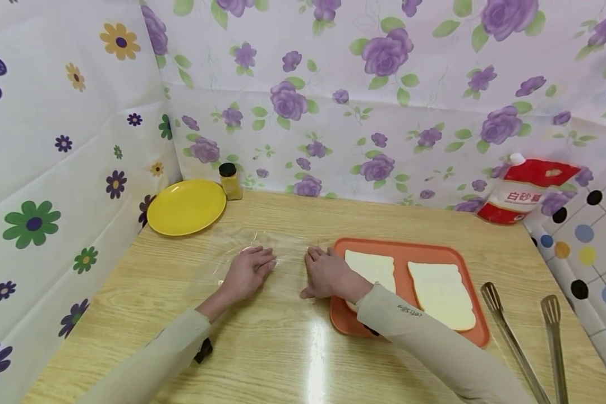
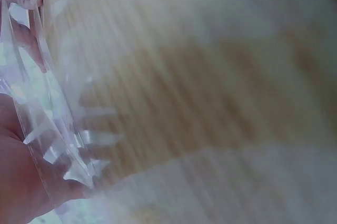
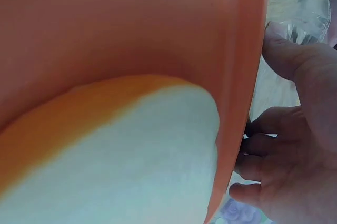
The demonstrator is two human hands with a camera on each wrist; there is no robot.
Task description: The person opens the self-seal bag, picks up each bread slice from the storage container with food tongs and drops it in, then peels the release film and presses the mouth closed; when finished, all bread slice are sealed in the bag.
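Note:
A thin, clear piece of plastic [image 1: 288, 275], creased and shiny along its far side, lies on the wooden table; whether it is a bag or a sheet I cannot tell. My left hand [image 1: 249, 272] rests on its left part with the fingers pointing right. In the left wrist view, wrinkled plastic [image 2: 58, 124] passes in front of part of that hand [image 2: 31, 176]. My right hand [image 1: 328, 275] touches the plastic's right side, fingers extended and thumb apart, beside the orange tray [image 1: 401, 244]. Two white bread slices [image 1: 441, 294] lie in the tray, the left one partly covered by my right forearm.
A yellow plate [image 1: 187, 207] and a black-lidded jar [image 1: 230, 182] stand at the back left. The red-and-white pouch [image 1: 525, 191] leans in the back right corner. Metal tongs [image 1: 515, 336] lie right of the tray. Flowered sheets [image 1: 333, 140] line the walls.

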